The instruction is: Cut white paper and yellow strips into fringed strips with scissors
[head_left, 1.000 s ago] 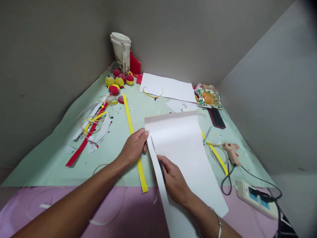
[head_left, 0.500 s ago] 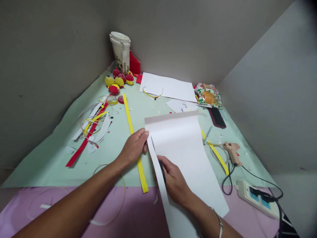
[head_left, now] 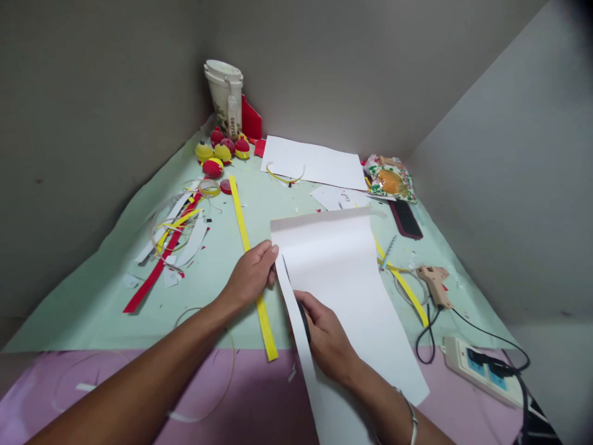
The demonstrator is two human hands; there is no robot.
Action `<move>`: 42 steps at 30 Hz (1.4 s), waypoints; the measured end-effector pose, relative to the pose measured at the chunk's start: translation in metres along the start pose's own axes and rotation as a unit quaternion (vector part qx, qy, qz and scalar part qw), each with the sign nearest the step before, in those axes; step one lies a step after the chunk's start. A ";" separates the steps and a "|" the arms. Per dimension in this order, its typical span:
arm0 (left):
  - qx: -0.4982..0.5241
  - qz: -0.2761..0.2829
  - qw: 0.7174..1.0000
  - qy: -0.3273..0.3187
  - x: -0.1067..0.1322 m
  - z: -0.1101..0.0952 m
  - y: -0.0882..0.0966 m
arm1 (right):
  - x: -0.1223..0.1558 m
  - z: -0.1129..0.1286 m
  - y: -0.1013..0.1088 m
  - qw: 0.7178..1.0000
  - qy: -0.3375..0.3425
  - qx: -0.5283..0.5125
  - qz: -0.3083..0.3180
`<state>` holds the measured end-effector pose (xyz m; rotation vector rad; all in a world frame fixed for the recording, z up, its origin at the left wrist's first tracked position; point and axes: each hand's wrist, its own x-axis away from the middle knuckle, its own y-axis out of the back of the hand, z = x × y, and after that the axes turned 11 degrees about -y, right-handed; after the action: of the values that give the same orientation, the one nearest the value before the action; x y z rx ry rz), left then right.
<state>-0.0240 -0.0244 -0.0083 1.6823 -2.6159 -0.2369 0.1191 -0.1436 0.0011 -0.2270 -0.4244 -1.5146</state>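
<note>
A large sheet of white paper (head_left: 343, 284) stretches from the middle of the table toward me, its far end curling up. My left hand (head_left: 252, 269) pinches its left edge near the far end. Closed around the black handle of a pair of scissors (head_left: 303, 318), my right hand (head_left: 327, 337) sits at the paper's left side. The blades lie along a cut that parts a narrow strip (head_left: 301, 343) from the sheet; part of the scissors is hidden by paper and fingers. Beside my left hand lies a long yellow strip (head_left: 241, 216), partly under my wrist.
Left are paper scraps with a red strip (head_left: 157, 278). Behind stand red-and-yellow balls (head_left: 213, 167) and a white bucket (head_left: 225, 93). Another white sheet (head_left: 315, 162) lies at the back. Rightward are a phone (head_left: 406, 219), a glue gun (head_left: 434, 284) and a power strip (head_left: 482, 371) with cords.
</note>
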 end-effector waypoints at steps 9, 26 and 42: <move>-0.018 0.001 1.000 -0.013 -0.001 0.001 0.000 | -0.001 0.004 0.001 1.000 -0.008 0.003 0.001; -0.008 0.000 1.000 -0.007 -0.001 0.005 0.000 | -0.004 0.000 0.001 1.000 0.005 0.023 -0.001; -0.027 -0.039 0.999 -0.010 0.000 -0.003 -0.001 | -0.002 0.000 0.001 1.000 0.004 0.014 0.005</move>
<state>-0.0225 -0.0251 -0.0060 1.7752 -2.5357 -0.3242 0.1197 -0.1418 0.0005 -0.2002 -0.4364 -1.4990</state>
